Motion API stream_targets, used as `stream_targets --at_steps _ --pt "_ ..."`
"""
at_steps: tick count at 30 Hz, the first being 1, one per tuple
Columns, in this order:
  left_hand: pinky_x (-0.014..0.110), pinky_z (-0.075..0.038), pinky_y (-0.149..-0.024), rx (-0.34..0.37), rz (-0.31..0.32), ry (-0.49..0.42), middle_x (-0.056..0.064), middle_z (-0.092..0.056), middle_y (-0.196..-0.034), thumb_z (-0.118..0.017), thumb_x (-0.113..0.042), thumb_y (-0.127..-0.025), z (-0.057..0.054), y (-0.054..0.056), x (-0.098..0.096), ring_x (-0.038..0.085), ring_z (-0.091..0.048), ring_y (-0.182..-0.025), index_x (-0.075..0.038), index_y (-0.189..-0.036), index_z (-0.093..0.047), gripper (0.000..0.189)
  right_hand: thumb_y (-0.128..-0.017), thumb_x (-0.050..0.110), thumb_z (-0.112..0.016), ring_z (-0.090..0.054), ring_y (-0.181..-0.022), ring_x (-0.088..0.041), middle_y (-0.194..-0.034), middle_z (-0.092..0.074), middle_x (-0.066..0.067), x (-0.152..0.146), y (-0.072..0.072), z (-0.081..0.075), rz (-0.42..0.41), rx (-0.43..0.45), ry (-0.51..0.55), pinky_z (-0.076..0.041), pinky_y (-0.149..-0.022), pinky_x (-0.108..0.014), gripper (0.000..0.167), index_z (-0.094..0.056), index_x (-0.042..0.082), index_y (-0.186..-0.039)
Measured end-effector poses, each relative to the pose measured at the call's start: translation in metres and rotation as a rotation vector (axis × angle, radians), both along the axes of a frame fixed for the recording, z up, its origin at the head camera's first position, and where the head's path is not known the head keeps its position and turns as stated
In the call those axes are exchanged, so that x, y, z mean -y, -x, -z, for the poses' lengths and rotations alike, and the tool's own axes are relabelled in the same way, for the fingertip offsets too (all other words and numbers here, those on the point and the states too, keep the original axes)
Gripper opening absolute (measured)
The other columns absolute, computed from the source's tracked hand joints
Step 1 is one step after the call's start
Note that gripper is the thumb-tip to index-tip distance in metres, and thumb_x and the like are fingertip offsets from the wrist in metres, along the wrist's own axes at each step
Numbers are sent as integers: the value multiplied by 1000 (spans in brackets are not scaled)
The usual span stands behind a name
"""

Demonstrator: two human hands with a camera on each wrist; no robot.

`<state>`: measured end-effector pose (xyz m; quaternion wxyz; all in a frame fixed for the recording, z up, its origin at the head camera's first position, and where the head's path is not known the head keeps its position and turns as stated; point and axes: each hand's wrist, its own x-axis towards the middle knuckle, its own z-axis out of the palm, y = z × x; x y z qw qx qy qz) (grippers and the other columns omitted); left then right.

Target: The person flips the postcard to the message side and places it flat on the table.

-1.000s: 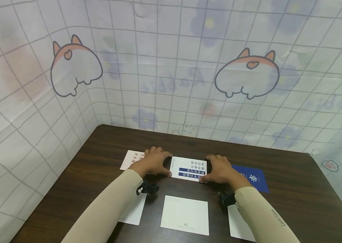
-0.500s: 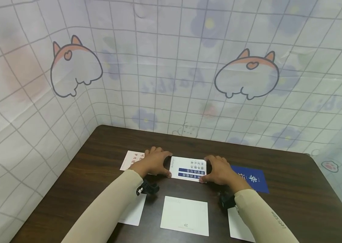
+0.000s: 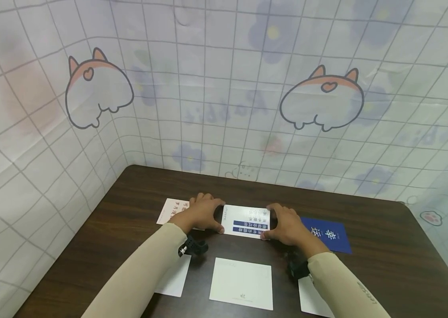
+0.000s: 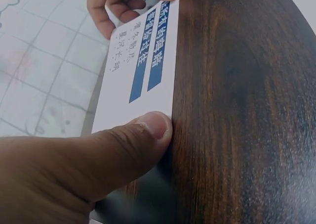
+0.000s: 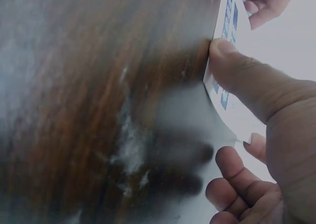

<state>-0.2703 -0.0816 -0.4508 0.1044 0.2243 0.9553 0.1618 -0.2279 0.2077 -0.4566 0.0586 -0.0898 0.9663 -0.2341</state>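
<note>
A white postcard (image 3: 244, 214) with two blue bands and lines of characters lies at the middle of the dark table, in the head view. My left hand (image 3: 202, 213) holds its left end, thumb at the near corner and a finger at the far one. At the right end, my right hand (image 3: 289, 224) grips the corners in the same way. In the left wrist view the left thumb (image 4: 143, 135) presses on the printed face of the card. The right thumb (image 5: 232, 61) also lies over the card's near edge in the right wrist view, other fingers curled below.
A white card with red characters (image 3: 168, 211) lies left, partly under the left hand. A blue card (image 3: 333, 236) lies right. Nearer are a blank-looking cream card (image 3: 241, 282) and two white cards, left (image 3: 174, 278) and right (image 3: 312, 298), partly covered by the sleeves.
The right hand's index finger has shifted slightly left along the postcard's end, and more of the blue card's lettering shows. The left hand stays nearly still.
</note>
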Motion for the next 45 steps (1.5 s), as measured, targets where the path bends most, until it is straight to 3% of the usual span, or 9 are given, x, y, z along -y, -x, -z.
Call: stream_targets --at_steps 9,16,22,25,31,34,39,45 --pt "51 -29 -104 -38 20 -106 2 -62 -132 -94 -39 -73 8 2 -1 28 -44 -125 -17 -145 -54 85 -85 21 -85 -58 -100 -29 -109 -64 -9 -1 -3 -3 67 -27 29 -49 -90 -52 63 -56 6 -138" --pt "47 -28 -101 -67 3 -166 -13 -61 -102 -89 -31 -81 7 -5 1 21 -51 -113 -14 -140 -56 69 -85 16 -83 -58 -86 -23 -99 -62 -5 0 -3 2 64 -58 67 -48 -82 -46 61 -52 5 -136" --pt "50 -29 -103 -66 0 -231 -15 -65 -89 -85 -23 -86 10 -6 0 10 -62 -89 -11 -139 -53 62 -88 15 -80 -56 -78 -20 -94 -61 -2 2 -8 0 85 -60 101 -45 -72 -40 63 -46 7 -140" --pt "50 -28 -106 -53 -14 -260 -15 -67 -88 -83 -21 -88 9 -6 -1 9 -65 -85 -11 -140 -52 62 -89 16 -79 -56 -78 -20 -93 -62 -2 3 -10 -2 95 -54 114 -44 -71 -38 63 -46 4 -141" --pt "49 -27 -111 -52 -47 -268 -15 -67 -87 -83 -22 -88 9 -9 0 10 -66 -87 -11 -143 -50 65 -93 20 -76 -54 -72 -17 -86 -60 0 1 -15 -3 72 -64 90 -44 -65 -35 31 -62 3 -115" --pt "50 -30 -107 -66 -41 -260 -14 -67 -86 -82 -22 -89 8 -10 0 10 -64 -85 -9 -133 -59 51 -95 20 -73 -53 -68 -16 -82 -60 1 1 -17 -3 67 -54 93 -43 -61 -34 22 -63 6 -108" --pt "46 -34 -93 -110 -12 -235 -13 -63 -81 -78 -24 -93 7 -10 0 8 -58 -77 -15 -101 -66 17 -99 19 -68 -53 -65 -17 -83 -62 -1 1 -19 -3 63 -58 110 -43 -58 -34 16 -63 5 -106" --pt "45 -33 -88 -132 -3 -255 -11 -61 -77 -72 -25 -97 6 -11 0 8 -57 -73 -17 -91 -62 14 -101 18 -64 -51 -61 -17 -76 -59 -1 0 -19 -5 47 -85 120 -42 -55 -34 12 -61 7 -97"
